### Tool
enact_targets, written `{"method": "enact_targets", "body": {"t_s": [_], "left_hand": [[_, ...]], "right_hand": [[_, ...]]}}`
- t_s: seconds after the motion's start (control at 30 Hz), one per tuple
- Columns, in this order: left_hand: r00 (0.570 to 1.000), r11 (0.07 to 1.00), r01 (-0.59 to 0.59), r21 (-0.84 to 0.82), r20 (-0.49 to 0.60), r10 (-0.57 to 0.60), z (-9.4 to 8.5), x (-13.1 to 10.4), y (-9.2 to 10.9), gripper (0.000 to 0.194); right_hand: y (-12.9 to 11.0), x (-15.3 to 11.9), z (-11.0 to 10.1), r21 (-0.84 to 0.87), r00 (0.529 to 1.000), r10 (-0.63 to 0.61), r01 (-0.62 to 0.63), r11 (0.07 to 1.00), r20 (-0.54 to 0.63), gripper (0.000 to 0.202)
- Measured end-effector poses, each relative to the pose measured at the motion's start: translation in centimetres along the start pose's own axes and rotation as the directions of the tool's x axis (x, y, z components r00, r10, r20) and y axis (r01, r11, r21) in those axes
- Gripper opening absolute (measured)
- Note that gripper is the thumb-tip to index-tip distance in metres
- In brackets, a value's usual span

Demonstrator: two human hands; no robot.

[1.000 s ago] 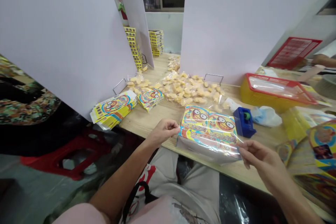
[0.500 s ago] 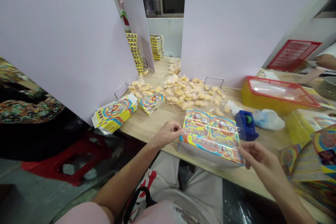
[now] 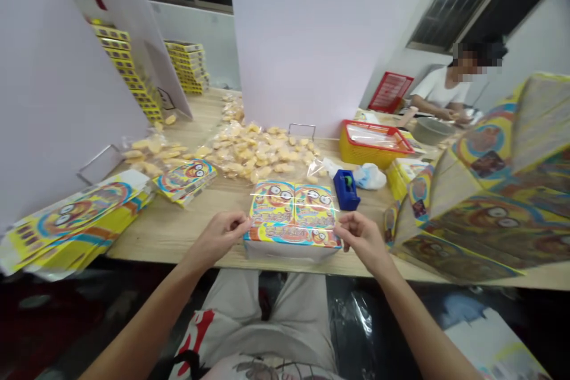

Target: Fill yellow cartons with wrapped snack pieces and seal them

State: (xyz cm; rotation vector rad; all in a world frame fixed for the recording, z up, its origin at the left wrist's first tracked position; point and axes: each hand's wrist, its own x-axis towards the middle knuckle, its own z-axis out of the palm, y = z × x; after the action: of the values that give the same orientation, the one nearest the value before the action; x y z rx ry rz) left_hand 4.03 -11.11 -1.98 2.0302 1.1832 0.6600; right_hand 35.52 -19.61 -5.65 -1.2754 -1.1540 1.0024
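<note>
In the head view, your left hand [image 3: 225, 233] and right hand [image 3: 361, 240] pinch what looks like clear wrap [image 3: 291, 197] at either side of the box [image 3: 291, 233], centre of the frame. Uneven pulling could crease it; a slip might knock the dispenser [image 3: 346, 190] (just right of centre).

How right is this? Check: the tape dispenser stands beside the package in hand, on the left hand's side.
Wrong side: the head view shows the tape dispenser on the side of the right hand; it does stand beside the package in hand.
</note>
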Motion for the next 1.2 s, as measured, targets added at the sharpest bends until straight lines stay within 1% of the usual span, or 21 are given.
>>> {"method": "enact_targets", "body": {"t_s": [0.3,0.47,0.57,0.73,0.93,1.2], "left_hand": [[1.000,0.999,0.015,-0.052,-0.017,-0.016,0.1,0.0,-0.3,0.036],[1.000,0.997,0.017,-0.070,-0.018,-0.018,0.2,0.0,-0.2,0.034],[1.000,0.998,0.001,-0.059,-0.019,-0.002,0.3,0.0,-0.2,0.035],[1.000,1.000,-0.001,-0.022,-0.024,0.001,0.3,-0.2,0.3,0.032],[0.999,1.000,0.004,-0.019,-0.038,-0.005,0.5,-0.8,1.0,0.027],[0.999,1.000,0.012,-0.027,-0.047,-0.013,0.8,-0.9,0.4,0.026]], "right_hand": [[-0.4,-0.2,0.2,0.009,1.000,0.007,-0.007,1.000,-0.006,0.036],[-0.4,-0.5,0.4,-0.025,0.999,-0.022,0.021,0.999,-0.025,0.033],[-0.4,-0.5,0.3,-0.035,1.000,-0.028,0.027,0.999,-0.013,0.032],[-0.6,-0.6,0.2,-0.034,1.000,-0.017,0.017,0.999,0.004,0.039],[0.4,-0.9,-0.2,-0.115,0.999,-0.037,0.036,0.993,-0.003,0.039],[0.5,-1.1,-0.4,-0.178,0.999,-0.028,0.024,0.984,-0.022,0.040]]}}
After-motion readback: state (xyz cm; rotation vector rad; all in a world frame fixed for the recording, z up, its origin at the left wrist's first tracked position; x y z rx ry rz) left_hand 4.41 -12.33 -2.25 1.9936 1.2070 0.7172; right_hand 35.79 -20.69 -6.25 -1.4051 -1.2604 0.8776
